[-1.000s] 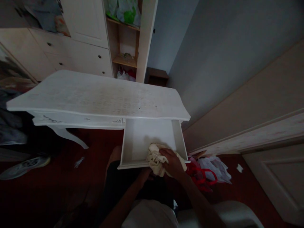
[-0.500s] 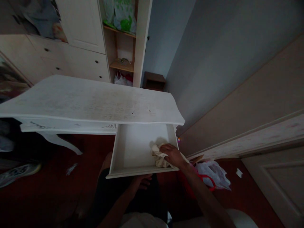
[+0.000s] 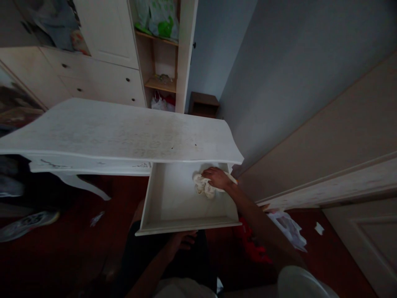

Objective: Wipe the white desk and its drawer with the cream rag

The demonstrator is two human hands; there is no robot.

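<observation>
A white table (image 3: pixel 118 132) stands in front of me with its right drawer (image 3: pixel 173 198) pulled out. My right hand (image 3: pixel 218 178) is closed on a crumpled cream cloth (image 3: pixel 203 186) and presses it onto the drawer's floor at the far right, just under the tabletop's edge. Below the drawer's front edge, my left hand (image 3: pixel 182 240) has its fingers curled against the underside; most of the hand is hidden by the drawer front.
A white cupboard with open wooden shelves (image 3: pixel 161 78) stands behind the table. A grey wall (image 3: pixel 294 82) and a door (image 3: pixel 356 186) close in the right. A white plastic bag (image 3: pixel 288 227) and red straps (image 3: pixel 251 244) lie on the dark red floor. A shoe (image 3: pixel 27 221) lies at left.
My right hand has slid the cloth from the drawer's front right corner back to the far right, under the tabletop. The left hand stays under the drawer front.
</observation>
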